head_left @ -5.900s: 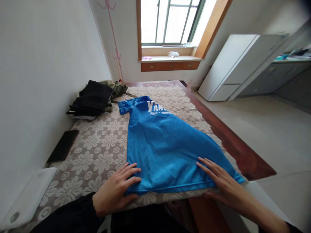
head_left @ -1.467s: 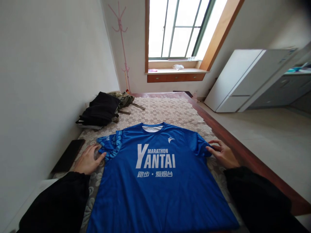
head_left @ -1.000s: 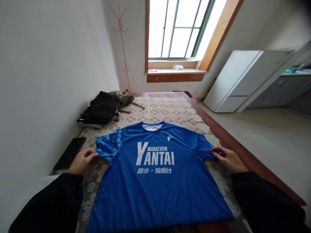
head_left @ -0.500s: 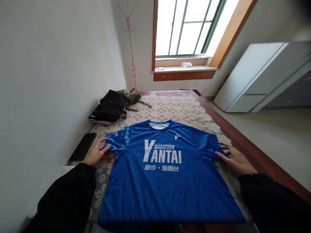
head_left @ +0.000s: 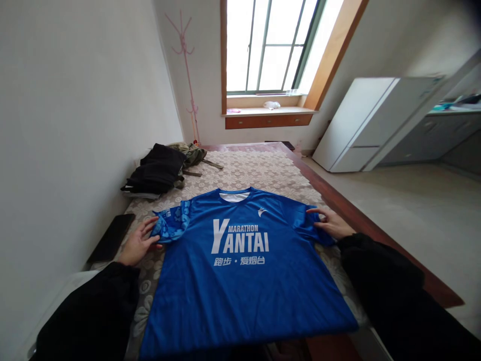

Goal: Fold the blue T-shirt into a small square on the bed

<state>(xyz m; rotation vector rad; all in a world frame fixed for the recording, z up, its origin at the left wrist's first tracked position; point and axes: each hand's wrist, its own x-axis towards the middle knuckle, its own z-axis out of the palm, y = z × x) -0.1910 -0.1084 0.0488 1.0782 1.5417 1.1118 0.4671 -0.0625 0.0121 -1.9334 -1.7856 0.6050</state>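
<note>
A blue marathon T-shirt (head_left: pixel 240 271) lies face up in the lower centre of the frame, spread flat on a floral lace bed cover (head_left: pixel 259 173). The left hand (head_left: pixel 138 243), at centre left, pinches the edge of the patterned left sleeve (head_left: pixel 169 225) between thumb and fingers. The right hand (head_left: pixel 330 224), at centre right, rests open with fingers spread on the other sleeve (head_left: pixel 310 223). The step in hand looks like squaring up the sleeves on the laid-out shirt. The next move likely calls for an even grip on both sleeves, keeping the body unwrinkled. Black clothing (head_left: pixel 158 168) lies piled at upper left, a dark phone (head_left: pixel 111 236) beside the left hand.
</note>
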